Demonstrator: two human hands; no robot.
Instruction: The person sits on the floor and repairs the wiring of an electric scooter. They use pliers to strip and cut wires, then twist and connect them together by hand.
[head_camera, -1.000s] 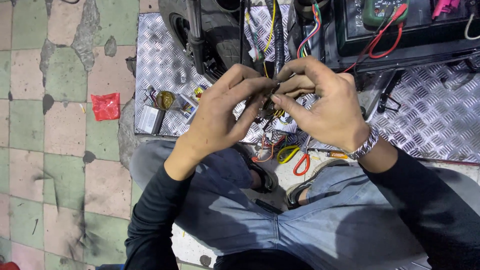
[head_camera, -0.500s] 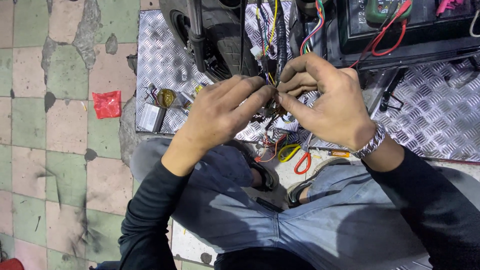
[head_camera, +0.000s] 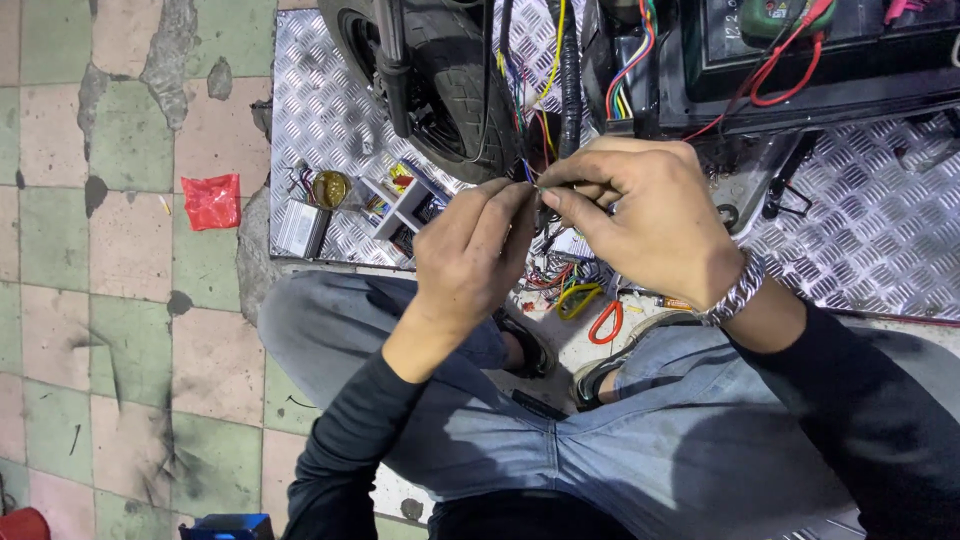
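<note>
Worn pink-and-green tiled floor (head_camera: 120, 300) meets a shiny metal tread plate (head_camera: 880, 230) under artificial light.

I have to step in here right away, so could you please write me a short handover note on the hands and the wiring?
Left hand: fingers pinched on the thin wire ends, at the meeting point of both hands.
Right hand: fingers pinched on the same wire ends from the other side.
The wires hang from the coloured wire bundle beside the black tyre, above the checker-plate platform.
Small parts box and red-handled tool lie close by.
Done: wire ends brought together in the fingers.
Left: whether the joint is finished cannot be seen; other wires hang loose.
</note>
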